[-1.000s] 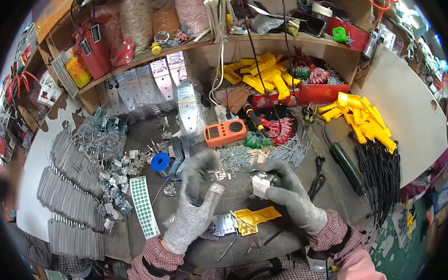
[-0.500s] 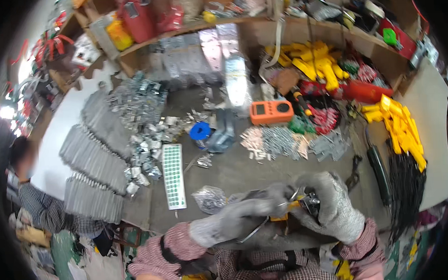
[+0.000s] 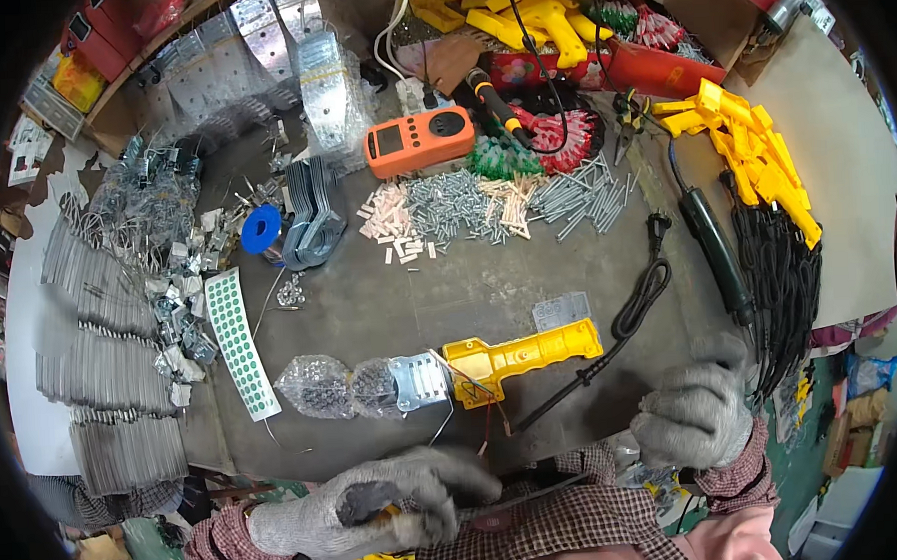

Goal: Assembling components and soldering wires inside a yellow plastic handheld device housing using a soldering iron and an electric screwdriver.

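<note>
A yellow handle shell (image 3: 520, 361) lies on the workbench (image 3: 449, 290), with a silver metal plate (image 3: 419, 382) and a bubble-wrapped part (image 3: 325, 387) at its left end. Thin loose wires (image 3: 488, 418) trail from the middle. My left hand (image 3: 403, 502), in a grey glove, is curled below these parts, blurred; a bit of yellow shows at its palm. A thin grey rod (image 3: 528, 497) extends right from beside it. My right hand (image 3: 693, 414), also gloved, is closed near the lower tip of a dark corded tool (image 3: 716, 253); what its fingers hold is hidden.
A black cable (image 3: 638, 307) is between handle and tool. Farther back are screws (image 3: 585, 199), an orange meter (image 3: 419, 141) and a blue spool (image 3: 261, 229). A green-dotted sticker sheet (image 3: 237, 339) and stacked metal strips (image 3: 107, 375) are left; yellow shells (image 3: 764, 166) and black cords (image 3: 784, 275) right.
The hands have parted, left hand moving down and left, right hand staying at the right. The yellow shell with its metal plate now lies on the bench. The view has shifted.
</note>
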`<move>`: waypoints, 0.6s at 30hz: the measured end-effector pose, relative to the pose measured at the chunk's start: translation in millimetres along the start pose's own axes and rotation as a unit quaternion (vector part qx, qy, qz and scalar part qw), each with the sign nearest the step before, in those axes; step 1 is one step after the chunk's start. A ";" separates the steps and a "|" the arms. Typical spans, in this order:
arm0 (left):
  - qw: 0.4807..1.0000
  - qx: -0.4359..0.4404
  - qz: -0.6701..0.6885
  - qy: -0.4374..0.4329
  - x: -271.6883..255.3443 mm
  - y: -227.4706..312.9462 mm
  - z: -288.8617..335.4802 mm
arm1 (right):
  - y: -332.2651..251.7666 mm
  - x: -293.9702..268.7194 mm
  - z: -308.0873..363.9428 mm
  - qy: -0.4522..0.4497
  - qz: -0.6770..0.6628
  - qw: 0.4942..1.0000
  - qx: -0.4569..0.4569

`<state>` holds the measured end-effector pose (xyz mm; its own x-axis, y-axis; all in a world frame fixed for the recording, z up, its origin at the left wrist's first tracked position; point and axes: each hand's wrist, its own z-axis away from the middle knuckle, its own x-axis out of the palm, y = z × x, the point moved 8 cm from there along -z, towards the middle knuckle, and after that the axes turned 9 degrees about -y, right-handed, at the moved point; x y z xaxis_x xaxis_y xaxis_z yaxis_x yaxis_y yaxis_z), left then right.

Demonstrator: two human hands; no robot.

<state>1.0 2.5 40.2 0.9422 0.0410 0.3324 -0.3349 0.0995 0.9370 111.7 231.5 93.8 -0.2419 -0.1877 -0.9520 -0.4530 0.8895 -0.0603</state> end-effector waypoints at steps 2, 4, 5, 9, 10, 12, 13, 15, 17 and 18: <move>0.999 0.010 0.048 -0.006 5.8 -7.1 -8.0 | 16.5 20.4 -4.5 -0.044 -0.226 0.969 0.091; 0.989 -0.141 -0.022 -0.042 5.9 2.9 -16.8 | 22.8 57.5 -3.9 -0.173 -0.557 0.791 0.186; 0.951 -0.283 -0.094 -0.082 6.0 -2.9 -15.8 | 23.9 60.8 -2.5 -0.174 -0.560 0.788 0.187; 0.810 -0.396 -0.328 -0.284 27.0 -25.4 -20.0 | -2.6 65.7 29.7 -0.251 -0.538 0.805 -0.001; 0.862 -0.326 -0.330 -0.204 16.9 -25.1 -23.3 | 17.0 63.1 48.0 -0.212 -0.562 0.793 0.100; 0.945 -0.193 -0.266 -0.001 -30.7 22.0 -40.2 | 50.2 67.1 74.6 -0.006 -0.612 0.690 0.386; 0.950 -0.092 -0.280 0.099 -54.9 35.4 -46.8 | 58.5 69.9 96.7 0.164 -0.597 0.563 0.548; 0.863 -0.098 -0.479 0.129 -69.2 47.5 -56.9 | 61.8 74.9 87.4 0.187 -0.608 0.543 0.549; 0.787 -0.032 -0.614 0.049 -51.3 38.0 -81.1 | 52.4 97.3 91.4 0.122 -0.614 0.525 0.576; 0.767 -0.062 -0.638 -0.024 -43.4 18.1 -92.5 | 43.4 103.7 88.2 0.117 -0.648 0.497 0.565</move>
<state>-46.4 94.5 32.7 0.5016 -0.2052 -0.8404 0.8651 0.1230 0.4863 142.6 287.4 -34.0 -0.5294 -0.8333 0.1595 0.3810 -0.4015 -0.8329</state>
